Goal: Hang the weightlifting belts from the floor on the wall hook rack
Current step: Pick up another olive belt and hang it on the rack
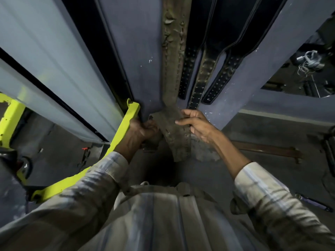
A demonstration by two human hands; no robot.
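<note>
both hands were up on the worn brown belt point(174, 98), long axis running straight up the wall point(139, 60): left hand point(143, 130) gripped its lower end, right hand point(197, 124) pinched its edge, equally near.

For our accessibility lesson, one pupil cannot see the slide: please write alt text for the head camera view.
Seen from above, a person's left hand and right hand grip the lower end of a worn brown belt hanging down a grey wall. Three black belts hang beside it, and a yellow-green frame stands at the left.
</note>
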